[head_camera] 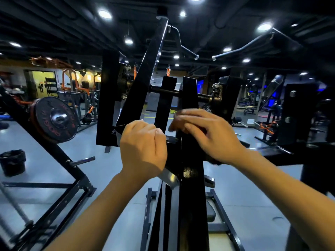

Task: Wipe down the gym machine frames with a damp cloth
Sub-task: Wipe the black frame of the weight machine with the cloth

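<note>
Plate [54, 119] and bin [12, 162] sit left of frame [192, 160]. Left hand [143, 147] curled, contents hidden. Right hand [204, 133] blurred, fingers fairly straight; cloth unseen.

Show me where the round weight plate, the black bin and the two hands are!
weight plate [54, 119]: head view, on its shiny middle hub.
bin [12, 163]: head view, on its side wall.
left hand [143, 147]: head view, back of hand.
right hand [208, 134]: head view, back of hand.
</note>
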Action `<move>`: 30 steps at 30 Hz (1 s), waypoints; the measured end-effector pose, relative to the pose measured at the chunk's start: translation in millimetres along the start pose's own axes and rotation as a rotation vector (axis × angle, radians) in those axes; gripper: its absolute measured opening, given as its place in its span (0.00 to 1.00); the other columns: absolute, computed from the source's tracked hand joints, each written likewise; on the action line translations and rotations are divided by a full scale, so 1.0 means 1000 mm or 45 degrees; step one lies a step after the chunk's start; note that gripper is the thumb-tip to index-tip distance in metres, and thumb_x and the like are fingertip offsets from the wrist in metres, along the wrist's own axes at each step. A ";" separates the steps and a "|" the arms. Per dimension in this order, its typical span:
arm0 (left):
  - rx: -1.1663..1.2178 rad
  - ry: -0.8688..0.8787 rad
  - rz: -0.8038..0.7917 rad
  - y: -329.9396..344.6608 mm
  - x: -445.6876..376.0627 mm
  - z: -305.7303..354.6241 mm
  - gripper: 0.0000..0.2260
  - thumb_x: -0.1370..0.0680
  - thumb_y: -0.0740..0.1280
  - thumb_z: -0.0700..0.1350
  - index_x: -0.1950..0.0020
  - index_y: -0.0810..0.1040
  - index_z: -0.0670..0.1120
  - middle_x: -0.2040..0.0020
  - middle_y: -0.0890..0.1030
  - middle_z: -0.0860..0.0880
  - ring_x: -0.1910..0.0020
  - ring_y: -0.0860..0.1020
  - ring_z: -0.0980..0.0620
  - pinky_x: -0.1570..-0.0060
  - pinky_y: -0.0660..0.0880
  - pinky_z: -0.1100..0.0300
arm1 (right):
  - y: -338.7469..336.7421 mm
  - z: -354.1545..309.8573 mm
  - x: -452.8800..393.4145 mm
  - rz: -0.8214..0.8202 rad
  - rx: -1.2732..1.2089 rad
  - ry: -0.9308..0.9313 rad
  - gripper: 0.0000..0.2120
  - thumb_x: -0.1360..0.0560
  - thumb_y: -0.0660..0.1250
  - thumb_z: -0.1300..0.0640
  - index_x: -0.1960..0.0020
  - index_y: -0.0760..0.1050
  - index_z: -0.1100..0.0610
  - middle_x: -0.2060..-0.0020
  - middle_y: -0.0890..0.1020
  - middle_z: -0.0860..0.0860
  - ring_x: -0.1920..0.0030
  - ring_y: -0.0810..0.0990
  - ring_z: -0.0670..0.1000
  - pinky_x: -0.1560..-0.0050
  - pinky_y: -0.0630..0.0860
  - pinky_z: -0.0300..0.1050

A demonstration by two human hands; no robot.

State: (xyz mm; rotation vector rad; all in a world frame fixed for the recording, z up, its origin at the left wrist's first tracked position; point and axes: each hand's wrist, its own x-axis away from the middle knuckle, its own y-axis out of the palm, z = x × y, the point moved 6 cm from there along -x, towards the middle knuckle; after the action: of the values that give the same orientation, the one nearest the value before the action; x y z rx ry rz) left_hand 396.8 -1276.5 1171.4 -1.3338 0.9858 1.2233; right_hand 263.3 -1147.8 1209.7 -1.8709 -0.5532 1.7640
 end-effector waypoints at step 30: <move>-0.134 -0.177 -0.258 -0.007 -0.008 0.010 0.19 0.21 0.55 0.40 0.71 0.74 0.43 0.70 0.74 0.48 0.64 0.71 0.46 0.55 0.61 0.57 | -0.002 -0.035 0.077 0.025 -0.285 0.011 0.15 0.15 0.64 0.52 0.30 0.80 0.47 0.30 0.77 0.41 0.29 0.74 0.43 0.31 0.75 0.51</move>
State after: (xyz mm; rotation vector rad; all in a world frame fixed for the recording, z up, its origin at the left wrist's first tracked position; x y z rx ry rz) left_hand 401.3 -1266.5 1181.2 -1.3746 0.6791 1.2079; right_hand 304.5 -1102.4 1151.5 -2.0381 -0.7583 1.7668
